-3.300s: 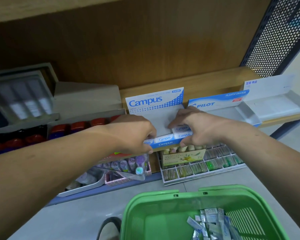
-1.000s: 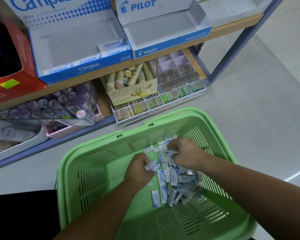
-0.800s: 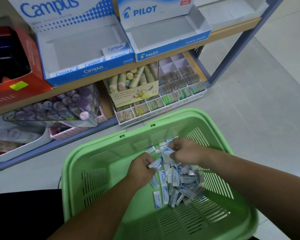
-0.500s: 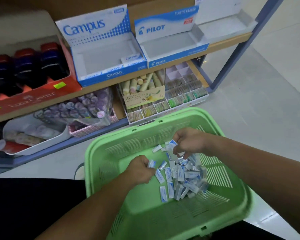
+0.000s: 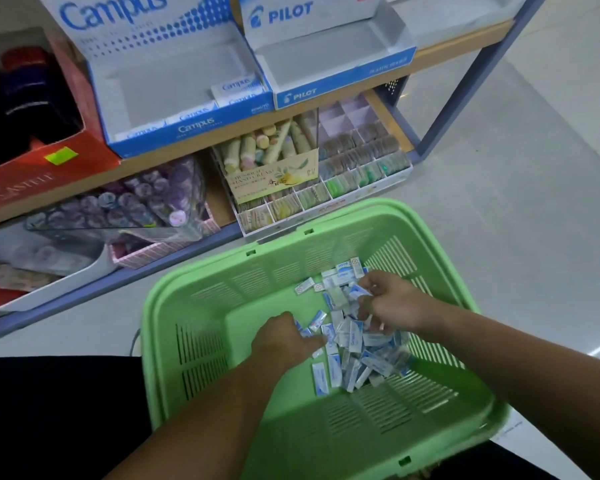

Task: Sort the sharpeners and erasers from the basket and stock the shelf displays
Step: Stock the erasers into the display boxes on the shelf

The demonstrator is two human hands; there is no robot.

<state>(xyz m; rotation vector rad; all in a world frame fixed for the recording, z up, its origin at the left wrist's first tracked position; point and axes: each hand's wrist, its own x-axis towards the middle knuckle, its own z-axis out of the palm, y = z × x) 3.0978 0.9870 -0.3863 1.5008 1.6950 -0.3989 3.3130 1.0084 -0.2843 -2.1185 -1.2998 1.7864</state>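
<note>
A green basket (image 5: 201, 327) stands on the floor in front of me with a heap of small blue-and-white erasers (image 5: 352, 355) in its right half. My left hand (image 5: 284, 341) is down in the basket at the heap's left edge, fingers curled round a few erasers. My right hand (image 5: 390, 306) is over the heap's far side and grips several erasers. On the shelf above, the blue Campus display box (image 5: 174, 77) holds a few erasers along its front. The Pilot display box (image 5: 329, 53) beside it shows a bare floor.
A red Faber-Castell box (image 5: 45, 168) with dark sharpeners sits left of the Campus box. Below are a clear tub of purple items (image 5: 125, 202), a box of pastel sticks (image 5: 274, 157) and a compartment tray (image 5: 357, 164). Grey floor lies to the right.
Earlier both hands were at the Campus box on the shelf. Now they are in the basket, gathering erasers from the heap. The view has dipped lower over the last half second.
</note>
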